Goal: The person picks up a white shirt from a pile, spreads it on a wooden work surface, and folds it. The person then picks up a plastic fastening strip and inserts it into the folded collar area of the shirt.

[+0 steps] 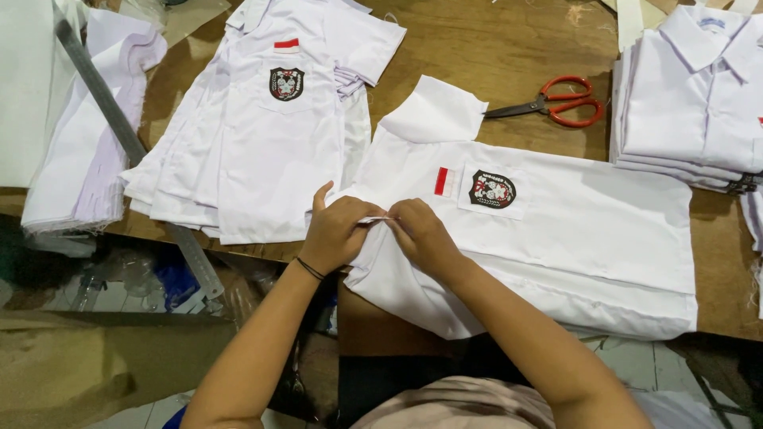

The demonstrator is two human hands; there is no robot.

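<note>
Shirt edge between both hands' fingers

Garment workshop, wooden worktable, stacks of white uniform shirts, red-handled scissors, long metal ruler; cloth offcuts

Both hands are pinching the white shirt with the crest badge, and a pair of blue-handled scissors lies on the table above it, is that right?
Not quite. The head view shows the scissors have red handles, not blue. The rest holds: the left hand and right hand pinch the white shirt with the crest badge, scissors on the table above.
</note>
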